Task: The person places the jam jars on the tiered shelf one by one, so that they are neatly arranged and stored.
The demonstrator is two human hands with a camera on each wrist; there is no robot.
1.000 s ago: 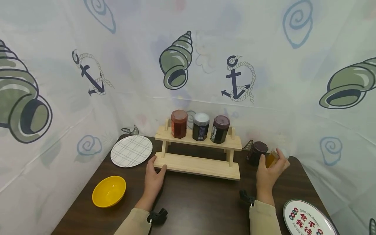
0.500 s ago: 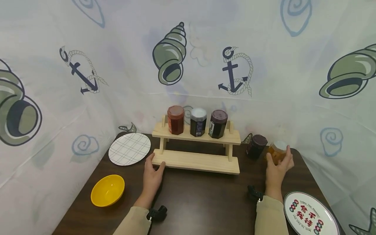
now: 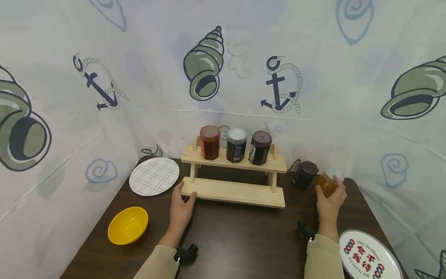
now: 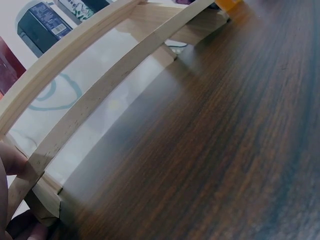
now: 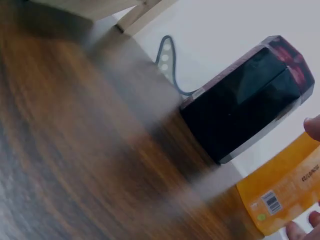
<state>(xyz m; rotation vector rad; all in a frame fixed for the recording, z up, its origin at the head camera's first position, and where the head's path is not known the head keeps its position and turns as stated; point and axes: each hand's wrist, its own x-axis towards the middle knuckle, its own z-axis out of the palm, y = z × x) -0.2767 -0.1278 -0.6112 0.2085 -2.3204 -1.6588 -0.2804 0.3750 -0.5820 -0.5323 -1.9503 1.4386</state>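
Note:
My left hand [image 3: 182, 211] grips the left end of the lower plank of a two-tier wooden shelf [image 3: 233, 192], thumb in front. In the left wrist view, fingertips [image 4: 14, 159] press against that plank's end. My right hand [image 3: 329, 207] holds an amber jar [image 3: 324, 186] with a pale lid, at the back right of the table. The right wrist view shows the jar's orange side [image 5: 280, 187] with a barcode label, its base at the tabletop. Just left of it stands a dark jar [image 3: 305, 176] with a purple-brown lid.
On the upper tier stand a red jar [image 3: 210, 143], a white-lidded dark jar [image 3: 237, 146] and a purple-lidded jar [image 3: 259, 149]. A checked plate [image 3: 154, 176] and yellow bowl [image 3: 127, 226] lie left; a printed plate [image 3: 369, 255] lies front right. A patterned curtain [image 3: 146, 89] surrounds the table.
The amber jar has moved right, away from the dark jar, and stands more upright; my right hand has gone with it. My left hand stays on the shelf. The head view has shifted slightly.

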